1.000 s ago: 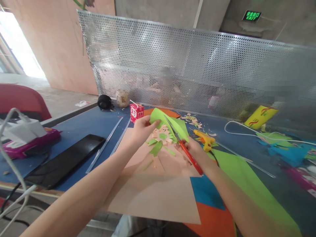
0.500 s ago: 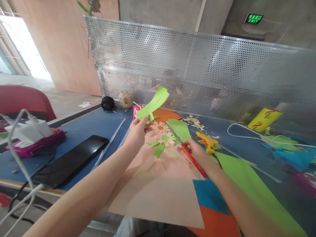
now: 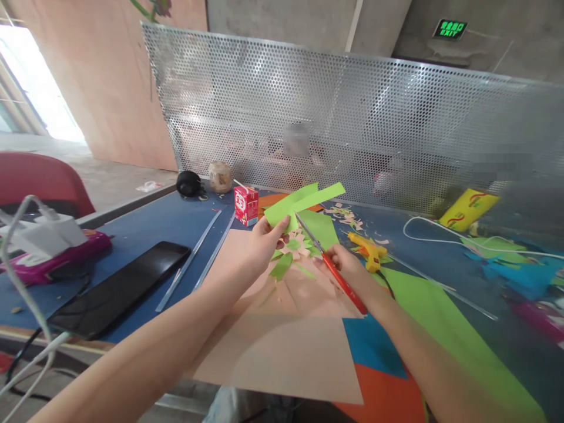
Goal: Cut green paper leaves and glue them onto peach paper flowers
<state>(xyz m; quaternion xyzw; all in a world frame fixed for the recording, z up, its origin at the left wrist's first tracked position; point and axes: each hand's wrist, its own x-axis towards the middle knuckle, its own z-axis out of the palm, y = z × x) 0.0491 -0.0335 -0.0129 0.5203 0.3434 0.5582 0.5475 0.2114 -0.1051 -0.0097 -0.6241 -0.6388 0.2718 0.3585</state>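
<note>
My left hand [image 3: 264,244] pinches a light green paper strip [image 3: 304,201] that points right, just above the table. My right hand [image 3: 348,269] grips red-handled scissors [image 3: 332,270], blades aimed up and left toward the strip. Under both hands lies a pink and green paper flower [image 3: 294,247] on a large peach paper sheet [image 3: 282,341]. Another green paper piece [image 3: 321,228] rests behind the scissors.
A yellow glue gun [image 3: 370,249], a small red carton [image 3: 245,204], a black tablet [image 3: 118,288], clear rods [image 3: 189,261], a white adapter on a magenta box [image 3: 48,241], white cable [image 3: 462,241] and coloured paper sheets [image 3: 440,329] lie around. A perforated metal screen [image 3: 352,123] closes the back.
My left hand has lowered the green strip from upright to lying sideways near the scissor blades. The scissors barely moved.
</note>
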